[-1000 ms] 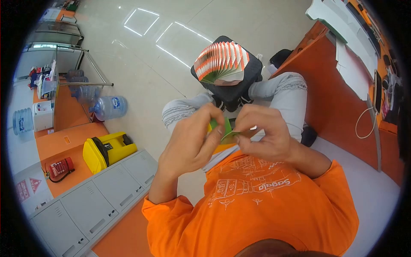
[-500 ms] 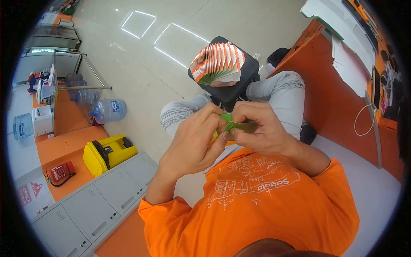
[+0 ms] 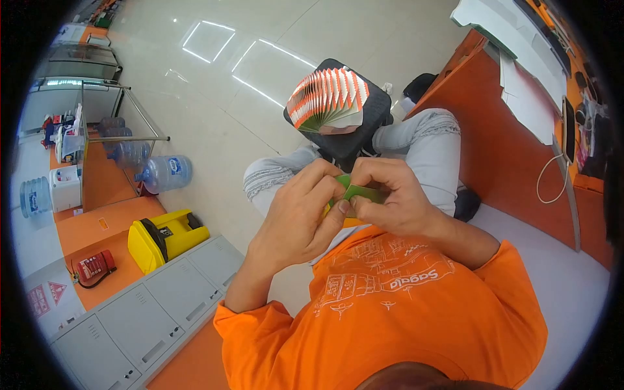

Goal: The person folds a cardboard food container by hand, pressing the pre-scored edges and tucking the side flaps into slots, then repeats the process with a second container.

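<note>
Both hands meet above my lap, around a small piece of green folded paper or card. My left hand pinches its left side between thumb and fingers. Closed on the other side, my right hand grips it with thumb and forefinger. A bit of yellow shows beside the left fingers; much of the piece is hidden by the hands. Beyond them, a fanned row of folded paper pieces, white, orange and green, rests on a black seat or case between my legs.
On the right stands an orange desk with white sheets and a looped cable. To the left are water jugs, a yellow bin, a fire extinguisher and grey lockers.
The green piece has turned slightly between my fingers, and its right part looks flatter and broader. Both hands keep nearly the same place; the view has shifted a little.
</note>
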Motion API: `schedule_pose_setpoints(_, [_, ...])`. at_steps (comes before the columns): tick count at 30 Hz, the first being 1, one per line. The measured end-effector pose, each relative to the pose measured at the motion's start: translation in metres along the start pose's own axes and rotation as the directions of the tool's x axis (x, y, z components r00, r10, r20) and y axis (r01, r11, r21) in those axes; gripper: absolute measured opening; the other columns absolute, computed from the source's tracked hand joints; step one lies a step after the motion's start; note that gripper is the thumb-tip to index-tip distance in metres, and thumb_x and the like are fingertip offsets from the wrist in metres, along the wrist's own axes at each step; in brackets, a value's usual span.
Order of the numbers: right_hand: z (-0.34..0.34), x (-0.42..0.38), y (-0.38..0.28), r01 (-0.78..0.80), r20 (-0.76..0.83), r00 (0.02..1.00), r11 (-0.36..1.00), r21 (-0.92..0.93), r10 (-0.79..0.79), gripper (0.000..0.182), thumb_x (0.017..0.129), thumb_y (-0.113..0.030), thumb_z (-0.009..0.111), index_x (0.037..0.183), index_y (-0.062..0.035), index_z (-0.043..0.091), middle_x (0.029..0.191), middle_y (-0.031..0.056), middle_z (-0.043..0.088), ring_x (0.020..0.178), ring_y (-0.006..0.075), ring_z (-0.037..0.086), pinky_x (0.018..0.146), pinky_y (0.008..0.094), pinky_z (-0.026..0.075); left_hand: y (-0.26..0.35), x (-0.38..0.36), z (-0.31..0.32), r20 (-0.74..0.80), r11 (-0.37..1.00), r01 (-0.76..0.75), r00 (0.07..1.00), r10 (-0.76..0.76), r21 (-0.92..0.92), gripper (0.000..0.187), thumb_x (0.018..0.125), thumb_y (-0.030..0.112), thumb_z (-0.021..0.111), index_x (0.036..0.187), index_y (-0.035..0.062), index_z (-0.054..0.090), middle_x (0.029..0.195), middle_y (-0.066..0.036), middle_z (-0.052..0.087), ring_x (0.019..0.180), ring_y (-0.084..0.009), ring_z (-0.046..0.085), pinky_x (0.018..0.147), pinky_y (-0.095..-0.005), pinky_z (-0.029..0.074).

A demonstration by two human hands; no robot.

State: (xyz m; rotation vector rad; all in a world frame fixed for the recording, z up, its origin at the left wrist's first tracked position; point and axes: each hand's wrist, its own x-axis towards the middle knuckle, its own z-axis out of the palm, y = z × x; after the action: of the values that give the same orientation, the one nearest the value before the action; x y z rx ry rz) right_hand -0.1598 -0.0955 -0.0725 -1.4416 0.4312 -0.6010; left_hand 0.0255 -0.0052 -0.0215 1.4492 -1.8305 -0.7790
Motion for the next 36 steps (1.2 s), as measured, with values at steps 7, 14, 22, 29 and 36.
schedule_pose_setpoints(7, [-0.009,0.001,-0.016,0.227,0.005,0.973,0.961,-0.159,-0.229,0.013,0.083,0.003,0.071,0.096,0.0021,0.069,0.083,0.0085,0.061,0.066,0.0141,0.058,0.056,0.0281,0.044,0.005,-0.004,-0.005,-0.032,0.983,0.122,0.991,-0.128,-0.134,0.012,0.092,0.005,0.066,0.101,0.0012,0.058,0.103,-0.018,0.060,0.081,-0.0328,0.062,0.070,-0.0368,0.050])
schedule_pose_setpoints(14, [-0.018,-0.002,-0.013,0.417,0.039,0.893,0.791,-0.448,-0.449,0.024,0.081,0.003,0.077,0.104,-0.0008,0.074,0.090,0.0093,0.066,0.073,0.0211,0.064,0.061,0.0300,0.049,0.008,-0.009,0.009,-0.193,0.851,0.257,0.906,-0.377,-0.459,0.030,0.095,0.001,0.064,0.124,-0.0018,0.059,0.102,-0.017,0.062,0.084,-0.0296,0.064,0.074,-0.0359,0.050])
schedule_pose_setpoints(22, [-0.021,-0.008,-0.007,0.485,0.067,0.829,0.653,-0.582,-0.556,0.021,0.077,-0.003,0.080,0.098,-0.0034,0.074,0.093,0.0067,0.069,0.082,0.0220,0.066,0.072,0.0330,0.048,0.001,-0.005,-0.002,-0.111,0.968,0.183,0.973,-0.203,-0.169,0.026,0.089,-0.002,0.072,0.115,-0.0030,0.073,0.094,-0.012,0.071,0.079,-0.0174,0.065,0.069,-0.0275,0.050])
schedule_pose_setpoints(29, [-0.022,-0.010,-0.012,0.496,0.141,0.844,0.652,-0.574,-0.518,0.021,0.076,-0.004,0.079,0.096,-0.0028,0.072,0.092,0.0062,0.067,0.084,0.0226,0.065,0.072,0.0335,0.047,-0.004,-0.007,0.004,-0.024,0.848,0.238,0.959,-0.282,-0.473,0.024,0.087,-0.001,0.077,0.111,-0.0038,0.075,0.096,-0.012,0.075,0.084,-0.0172,0.074,0.075,-0.0268,0.058])
schedule_pose_setpoints(36, [-0.017,-0.013,-0.013,0.505,0.162,0.821,0.562,-0.655,-0.548,0.023,0.075,-0.005,0.078,0.098,-0.0023,0.073,0.093,0.0052,0.067,0.085,0.0223,0.065,0.072,0.0340,0.048,-0.009,-0.008,-0.002,0.013,0.863,0.227,0.969,-0.248,-0.451,0.017,0.090,0.004,0.076,0.105,-0.0017,0.076,0.094,-0.011,0.077,0.084,-0.0169,0.073,0.078,-0.0292,0.055])
